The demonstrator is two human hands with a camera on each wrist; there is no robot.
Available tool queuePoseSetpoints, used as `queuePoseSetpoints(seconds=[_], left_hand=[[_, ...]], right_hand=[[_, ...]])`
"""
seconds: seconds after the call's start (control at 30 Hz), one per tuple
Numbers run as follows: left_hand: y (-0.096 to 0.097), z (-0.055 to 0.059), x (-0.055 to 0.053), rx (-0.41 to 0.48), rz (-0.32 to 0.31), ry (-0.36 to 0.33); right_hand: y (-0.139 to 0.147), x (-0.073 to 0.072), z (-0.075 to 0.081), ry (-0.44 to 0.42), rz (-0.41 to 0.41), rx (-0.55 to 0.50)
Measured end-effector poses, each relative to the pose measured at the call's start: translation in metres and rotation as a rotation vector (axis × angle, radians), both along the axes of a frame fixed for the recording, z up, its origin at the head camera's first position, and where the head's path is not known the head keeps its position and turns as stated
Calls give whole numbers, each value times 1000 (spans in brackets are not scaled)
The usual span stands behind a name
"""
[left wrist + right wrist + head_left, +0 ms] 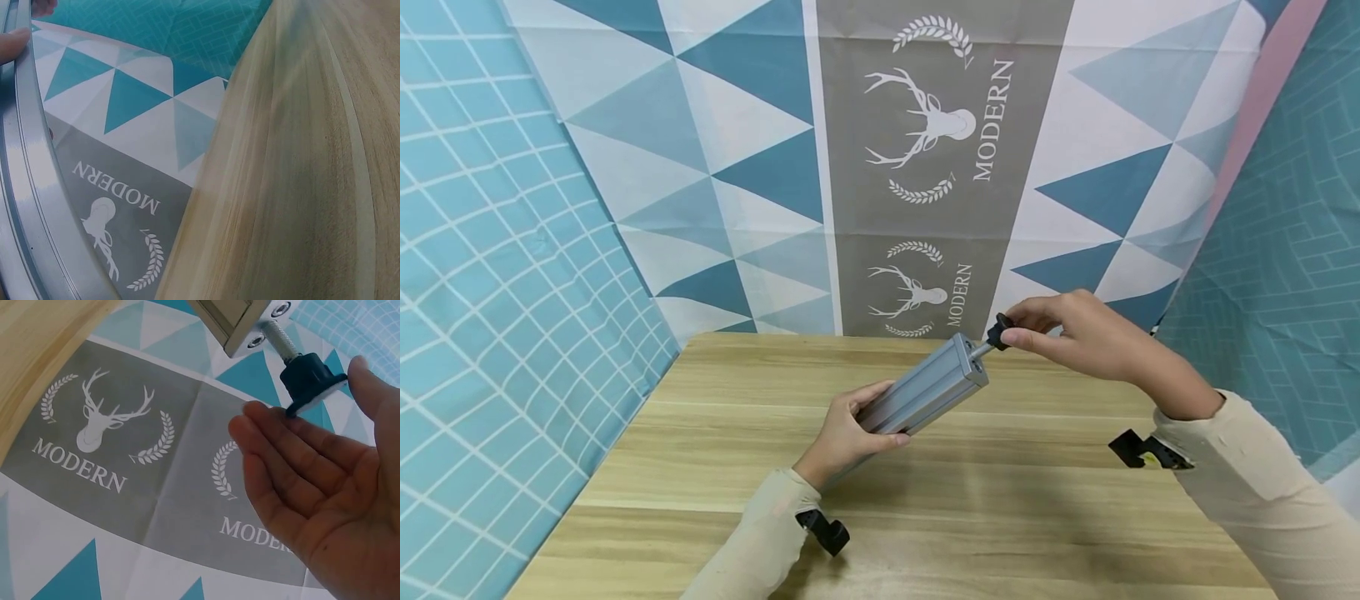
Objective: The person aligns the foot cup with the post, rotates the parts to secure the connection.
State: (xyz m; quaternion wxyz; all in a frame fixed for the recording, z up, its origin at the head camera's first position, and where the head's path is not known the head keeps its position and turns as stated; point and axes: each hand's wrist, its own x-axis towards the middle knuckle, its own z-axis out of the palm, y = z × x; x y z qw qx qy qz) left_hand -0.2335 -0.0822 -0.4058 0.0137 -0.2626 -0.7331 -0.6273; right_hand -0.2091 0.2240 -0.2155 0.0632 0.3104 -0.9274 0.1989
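My left hand (842, 433) grips a long silver-grey aluminium profile (925, 383) from the side, thumb on the near face and fingers around the far one. The profile tilts up over the table, its square end toward the upper right. A threaded rod sticks out of that end and carries a black leveling foot (306, 380) with a flared base. My right hand (1067, 333) pinches the foot's base at its edge, thumb on one side and fingertips on the other. In the left wrist view the profile (44, 187) runs along the left edge, with a thumb over it.
A wooden table (700, 467) lies below both hands. Behind it hangs a patterned cloth (760, 167) with triangles and deer heads, and blue cloths cover the left and right sides. Black camera mounts (823, 531) sit on both sleeves.
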Motion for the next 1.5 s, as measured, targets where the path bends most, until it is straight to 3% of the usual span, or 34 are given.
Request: queuePoseSetpoints(seconds=[0.3, 0.6, 0.7, 0.93, 1.07, 1.27, 1.37, 1.5], left_hand=[[0, -2, -2, 11, -1, 1], [0, -3, -1, 11, 1, -9], [0, -2, -1, 11, 4, -12], [-1, -3, -3, 7, 17, 9], [0, -3, -4, 9, 11, 9], [1, -4, -4, 17, 16, 5], [1, -3, -3, 14, 19, 6], [1, -3, -2, 15, 18, 7]], right_hand=[[3, 7, 11, 49, 102, 40], [2, 2, 6, 122, 177, 43], [0, 1, 4, 136, 151, 24], [-4, -6, -7, 94, -7, -17], [-2, -6, -9, 69, -17, -19], [1, -4, -6, 24, 95, 1], [2, -5, -5, 55, 173, 4], [2, -5, -5, 121, 213, -3]])
